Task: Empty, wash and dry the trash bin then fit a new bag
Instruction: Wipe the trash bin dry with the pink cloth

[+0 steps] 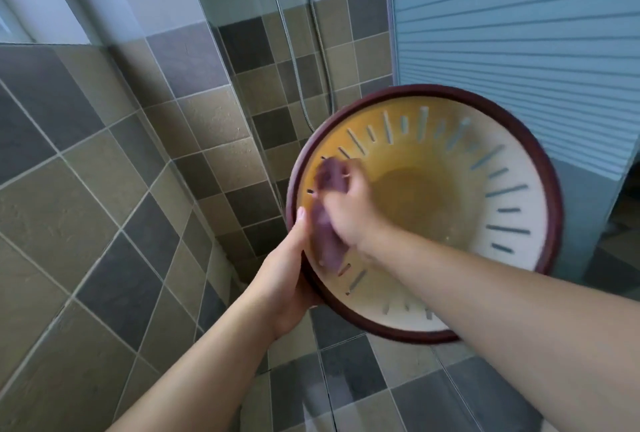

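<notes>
Two bare forearms reach in from the bottom edge, and both meet at the trash bin (pixel 485 189), which is held up off the floor with its open mouth tipped toward the camera. The left hand (pixel 287 258) is wrapped around the near-left part of the dark maroon rim (pixel 550 189), thumb lying up along the rim and fingers hidden behind the outside. The right hand (pixel 346 206) is down inside the bin, fingers curled and bunching a purple cloth (pixel 325 237) against the inner left wall; it is blurred, so the exact finger hold is hard to read. The right forearm crosses the lower rim and covers part of the mouth.

The bin is round, pale plastic inside, yellowed toward the top left, with narrow slots fanning out around the wall and a smooth brownish base.

Below lies a tiled floor (pixel 433 397) in grey and tan squares, open on the near side. To the left a tiled wall (pixel 86 172) in matte brown and grey stands close. Beyond, a glass partition (pixel 242 50) and a metal shower hose (pixel 320 33) hang behind the bin. A ribbed blue-grey panel (pixel 519 33) rises just behind the bin's right side.
</notes>
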